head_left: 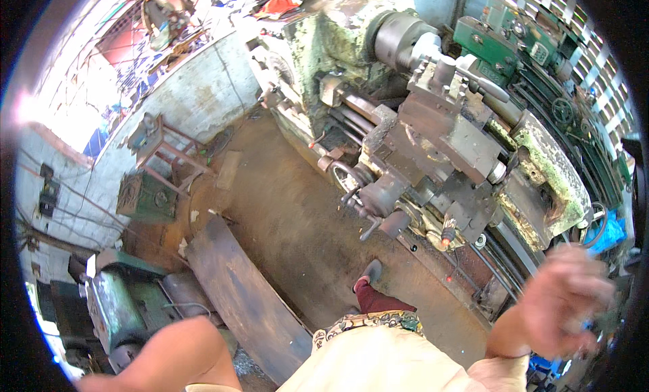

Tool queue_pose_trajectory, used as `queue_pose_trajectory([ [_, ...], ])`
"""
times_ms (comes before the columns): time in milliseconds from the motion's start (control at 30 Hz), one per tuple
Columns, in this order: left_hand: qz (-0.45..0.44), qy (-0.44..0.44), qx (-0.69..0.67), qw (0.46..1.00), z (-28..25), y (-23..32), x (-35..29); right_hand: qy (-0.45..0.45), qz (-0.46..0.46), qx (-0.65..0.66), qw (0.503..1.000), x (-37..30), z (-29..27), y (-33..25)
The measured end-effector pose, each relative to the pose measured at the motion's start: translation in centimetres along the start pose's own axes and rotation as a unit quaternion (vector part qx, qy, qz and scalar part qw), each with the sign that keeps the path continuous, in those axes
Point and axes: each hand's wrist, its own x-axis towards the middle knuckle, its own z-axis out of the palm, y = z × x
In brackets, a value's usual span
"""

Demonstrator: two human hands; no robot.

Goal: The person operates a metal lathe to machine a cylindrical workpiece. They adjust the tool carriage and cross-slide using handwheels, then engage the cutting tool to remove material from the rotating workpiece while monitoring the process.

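Lathe [443, 135]: likely too heavy to lift, stiff, perhaps oily; best held by its handwheel's [350, 182] rim | dull grey metal, chipped pale-green paint | stands far and right, beyond the right hand [566, 303]: blurred, loosely spread, seemingly bare | left hand out of view, can't tell

Down we look from the head camera, steep and fisheye-wide, over the person's shirt [378, 361]; the right hand [569, 303] looms close to the lens. Beyond and left of that hand, the lathe [443, 138] sits farther off, seen from above.
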Motion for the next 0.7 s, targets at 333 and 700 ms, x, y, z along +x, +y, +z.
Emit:
queue_pose_trajectory([
  [333, -0.78, -0.173, -0.018, 0.601, 17.9, -11.0, -31.9, -0.236, 0.697, -0.234, 0.635, -35.8, -10.7, 22.9],
  [700, -0.851, -0.125, -0.023, 0.51, 27.0, -16.1, -44.2, 0.268, 0.843, 0.005, 0.467, -44.1, -11.9, 36.3],
])
